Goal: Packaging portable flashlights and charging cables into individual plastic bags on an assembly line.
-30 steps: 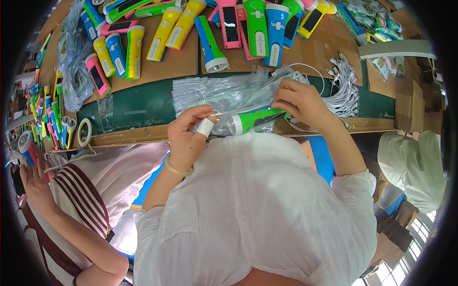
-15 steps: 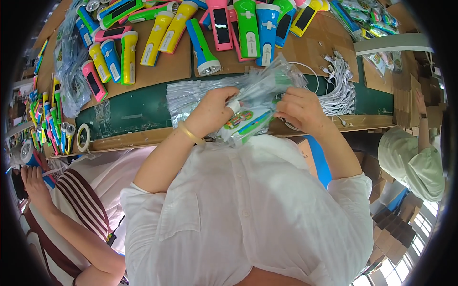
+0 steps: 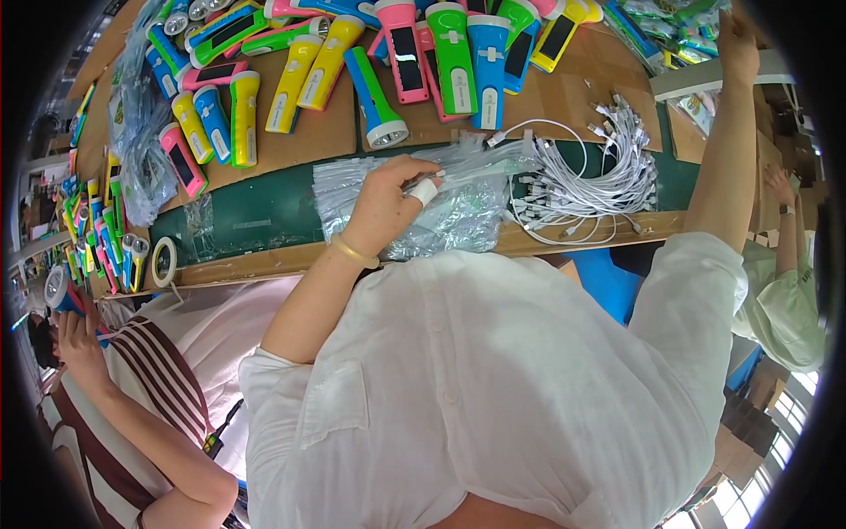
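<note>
My left hand (image 3: 388,207), a white wrap round one finger, pinches the edge of a clear plastic bag (image 3: 480,163). Beneath it lies a stack of flat clear bags (image 3: 454,229) at the table's near edge. My right arm reaches far to the right, where my right hand (image 3: 738,51) is at a pile of filled clear bags (image 3: 683,31) with colourful contents. Its fingertips are too small and dim at the picture's rim to show what they hold. Just right of the stack sits a bundle of white cables (image 3: 595,181).
Several colourful flashlights (image 3: 454,66) lie on cardboard along the far side. Crumpled plastic bags (image 3: 137,150) and a tape roll (image 3: 164,262) are at left. A co-worker's hand (image 3: 77,339) holds a flashlight at left; another person's arm (image 3: 784,212) shows at right. A pale bar (image 3: 723,78) crosses below the filled bags.
My right hand has gone from the middle to the filled bags at far right. The filled bag with the colourful card is no longer between my hands. My left hand stays over the stack.
</note>
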`<action>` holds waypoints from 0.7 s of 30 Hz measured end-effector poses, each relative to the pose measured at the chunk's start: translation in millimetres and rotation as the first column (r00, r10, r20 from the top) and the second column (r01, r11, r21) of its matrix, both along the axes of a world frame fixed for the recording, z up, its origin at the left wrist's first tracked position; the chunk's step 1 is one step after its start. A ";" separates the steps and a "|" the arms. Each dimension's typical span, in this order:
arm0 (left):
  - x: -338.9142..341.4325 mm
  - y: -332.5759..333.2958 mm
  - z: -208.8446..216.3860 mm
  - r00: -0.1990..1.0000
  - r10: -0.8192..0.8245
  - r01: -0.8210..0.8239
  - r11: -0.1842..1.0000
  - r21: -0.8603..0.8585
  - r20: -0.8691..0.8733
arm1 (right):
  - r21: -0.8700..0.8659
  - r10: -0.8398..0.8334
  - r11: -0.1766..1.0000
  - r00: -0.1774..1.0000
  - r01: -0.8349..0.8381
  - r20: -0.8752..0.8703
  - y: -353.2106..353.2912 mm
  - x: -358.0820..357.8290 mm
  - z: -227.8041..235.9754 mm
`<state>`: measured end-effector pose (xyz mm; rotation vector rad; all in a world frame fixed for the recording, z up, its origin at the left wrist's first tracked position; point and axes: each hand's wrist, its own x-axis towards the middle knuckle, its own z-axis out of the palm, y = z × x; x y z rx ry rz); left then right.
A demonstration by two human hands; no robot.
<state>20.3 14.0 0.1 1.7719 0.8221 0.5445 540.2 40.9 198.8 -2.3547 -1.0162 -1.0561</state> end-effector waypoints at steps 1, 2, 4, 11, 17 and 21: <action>-0.2 -0.2 -1.8 1.000 0.017 -0.017 1.000 -0.002 -0.003 | 0.201 0.385 0.919 0.881 -0.338 -0.274 -6.7 -46.6 -2.3; 1.3 -1.9 -4.3 0.998 0.036 -0.039 0.998 0.058 0.055 | 0.159 0.502 0.865 0.817 -0.476 -0.284 -6.2 -77.8 -5.7; 4.9 -1.1 -3.7 0.992 0.028 -0.042 0.992 0.116 0.121 | 0.034 0.600 0.759 0.678 -0.650 -0.424 -18.3 -58.0 -62.5; 4.3 6.9 10.3 1.000 0.001 0.000 0.998 -0.067 0.024 | -0.043 0.784 0.039 0.058 -0.998 -0.618 -75.0 -280.5 -131.2; 4.2 11.4 13.3 0.998 0.065 -0.053 0.894 -0.445 0.013 | -0.201 0.831 0.090 0.184 -0.975 -0.524 -84.6 -291.2 -141.8; 5.6 6.3 8.3 0.993 0.110 -0.096 0.948 -0.304 0.030 | -0.186 0.750 0.077 0.180 -0.980 -0.636 -86.4 -293.8 -145.4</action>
